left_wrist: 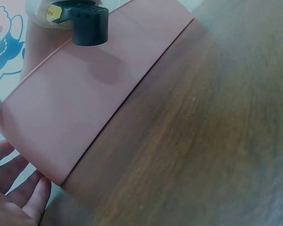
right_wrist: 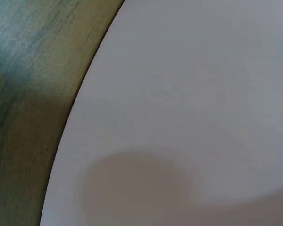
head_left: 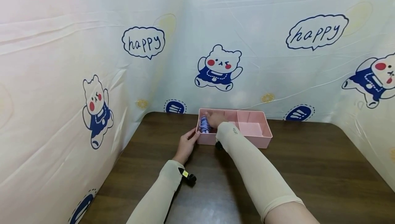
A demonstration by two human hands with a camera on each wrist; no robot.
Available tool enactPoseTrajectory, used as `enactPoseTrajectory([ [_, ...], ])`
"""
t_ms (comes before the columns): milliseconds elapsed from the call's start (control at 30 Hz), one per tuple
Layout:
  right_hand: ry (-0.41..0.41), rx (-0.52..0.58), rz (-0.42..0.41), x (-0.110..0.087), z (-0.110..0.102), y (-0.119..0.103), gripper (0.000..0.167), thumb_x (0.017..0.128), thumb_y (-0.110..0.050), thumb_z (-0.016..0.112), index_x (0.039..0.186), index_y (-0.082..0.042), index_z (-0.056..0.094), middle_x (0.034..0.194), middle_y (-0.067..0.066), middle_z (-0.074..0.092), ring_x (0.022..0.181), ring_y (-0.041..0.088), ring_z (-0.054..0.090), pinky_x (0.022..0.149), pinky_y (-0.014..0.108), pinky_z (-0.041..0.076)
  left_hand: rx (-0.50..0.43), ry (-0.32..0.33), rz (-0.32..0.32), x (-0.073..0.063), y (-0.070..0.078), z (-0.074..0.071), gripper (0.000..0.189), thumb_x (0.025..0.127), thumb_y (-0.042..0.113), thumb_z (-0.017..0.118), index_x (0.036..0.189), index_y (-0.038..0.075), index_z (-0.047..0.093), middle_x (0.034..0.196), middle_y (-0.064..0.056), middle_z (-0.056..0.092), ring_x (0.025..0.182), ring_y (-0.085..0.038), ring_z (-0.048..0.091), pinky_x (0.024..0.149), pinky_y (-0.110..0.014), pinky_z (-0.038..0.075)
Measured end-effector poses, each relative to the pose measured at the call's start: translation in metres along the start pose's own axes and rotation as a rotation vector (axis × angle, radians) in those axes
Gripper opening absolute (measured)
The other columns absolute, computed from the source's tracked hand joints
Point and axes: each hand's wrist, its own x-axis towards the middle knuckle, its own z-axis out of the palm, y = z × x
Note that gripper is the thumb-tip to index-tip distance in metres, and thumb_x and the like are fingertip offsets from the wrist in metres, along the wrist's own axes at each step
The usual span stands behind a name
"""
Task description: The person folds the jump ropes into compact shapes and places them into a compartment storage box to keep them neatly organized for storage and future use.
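A pink divided box [head_left: 262, 143] stands near the back of the table. At its front left corner, my left hand [head_left: 186, 144] holds the box, the thumb by the front wall and the fingers along the left end; in the left wrist view the fingers [left_wrist: 37, 197] show beside that corner. A wound bundle of blue, purple and white cord [head_left: 205, 125] lies inside the box at the left. My right hand [head_left: 217, 118] reaches down into the box just right of the bundle. Its fingertips are partly hidden, and whether they grip anything does not show.
An upright divider [head_left: 238, 117] splits the box, with a right-hand compartment beyond it. Under everything is a dark brown wooden table [head_left: 308, 169]. A pale printed curtain [head_left: 262, 63] hangs along the table's back and left. The right wrist view is filled by a close pink wall [right_wrist: 179, 94].
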Motion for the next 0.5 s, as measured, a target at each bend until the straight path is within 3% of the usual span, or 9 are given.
enactPoseTrajectory([
  [100,0.003,0.014,-0.02,0.002,-0.002,0.002,0.072,0.098,-0.064,0.026,0.131,-0.009,0.058,0.106,0.01,0.062,0.095,0.026,0.058,0.085,0.042,0.046,-0.002,0.004,0.003,-0.001,0.0,0.0,0.043,0.093,0.031,0.067,0.132,0.012,0.062,0.136,-0.009,0.055,0.13,-0.026,0.045,0.107,-0.045,0.034],
  [333,-0.032,0.025,-0.036,0.005,-0.008,0.006,0.057,0.104,-0.05,0.025,0.11,-0.008,0.062,0.089,0.012,0.062,0.072,0.027,0.062,0.055,0.037,0.052,-0.002,0.001,0.015,-0.002,0.001,0.0,0.045,0.093,0.032,0.068,0.132,0.011,0.062,0.137,-0.01,0.055,0.131,-0.027,0.045,0.107,-0.045,0.033],
  [500,-0.046,0.078,0.0,0.002,-0.011,0.007,0.043,0.103,-0.043,0.038,0.102,-0.008,0.064,0.088,0.011,0.064,0.074,0.027,0.063,0.055,0.036,0.053,-0.001,-0.009,0.001,-0.002,0.0,-0.001,0.045,0.094,0.031,0.067,0.133,0.012,0.06,0.138,-0.009,0.054,0.132,-0.026,0.043,0.108,-0.046,0.032],
])
